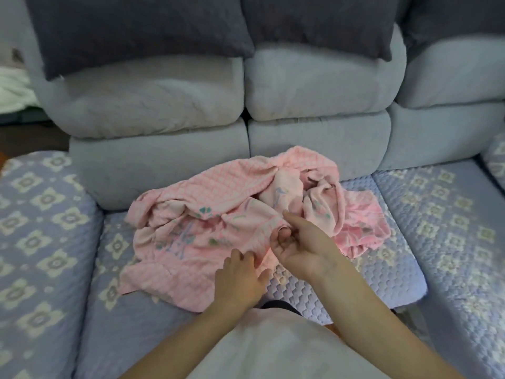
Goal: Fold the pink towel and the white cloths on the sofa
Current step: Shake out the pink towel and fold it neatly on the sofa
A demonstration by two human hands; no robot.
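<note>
**Pink towel lies crumpled as folding gets under way**

A pink towel [218,214], printed with small flowers, lies in a loose heap on the quilted seat cover [437,228] of a grey-blue sofa [153,110], its far side bunched into ridges near the backrest and its near edge spread toward the person. The left hand [240,280] rests palm down on that near edge, fingers relaxed and fairly straight, holding nothing. The right hand [297,242], palm turned up, has its fingers curled at the towel's edge just right of centre and appears to pinch a fold of fabric, though blur makes the grip hard to confirm. Dark cushions [136,28] lean along the top of the backrest. A pale bundle [13,88] shows at the far left edge; whether it is one of the white cloths cannot be told.

The step in hand looks like finding an edge to open the towel out. Doing it well likely means tracing the hem to two corners, lifting and shaking the heap flat, then smoothing creases before the first fold.
</note>
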